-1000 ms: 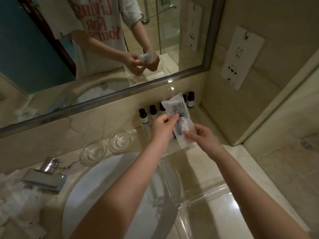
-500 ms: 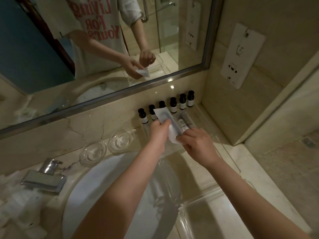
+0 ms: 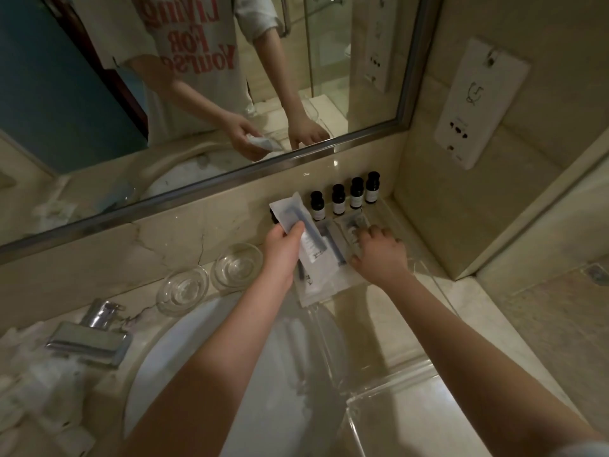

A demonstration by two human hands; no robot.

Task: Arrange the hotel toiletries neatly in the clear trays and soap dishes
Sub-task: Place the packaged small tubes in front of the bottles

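Observation:
My left hand (image 3: 283, 250) pinches a white sachet (image 3: 290, 211) with a dark toothbrush inside, held tilted above the counter. My right hand (image 3: 379, 253) lies flat, fingers spread, pressing other clear packets (image 3: 333, 239) down inside a clear tray (image 3: 425, 268) by the back wall. Several small dark bottles (image 3: 356, 192) with white labels stand in a row behind the packets. Two clear glass soap dishes (image 3: 235, 265) (image 3: 182, 288) sit left of my hands, with nothing in them.
A second clear tray (image 3: 395, 387) lies near me at the sink's right. The white basin (image 3: 204, 374) is below my arms, a chrome tap (image 3: 92, 334) at left, crumpled white wrappers (image 3: 36, 384) beyond it. A mirror and a wall socket plate (image 3: 474, 103) stand behind.
My hands split the packets they held together. The right hand lowered some into the tray and now presses them flat; the left kept one sachet and moved it left.

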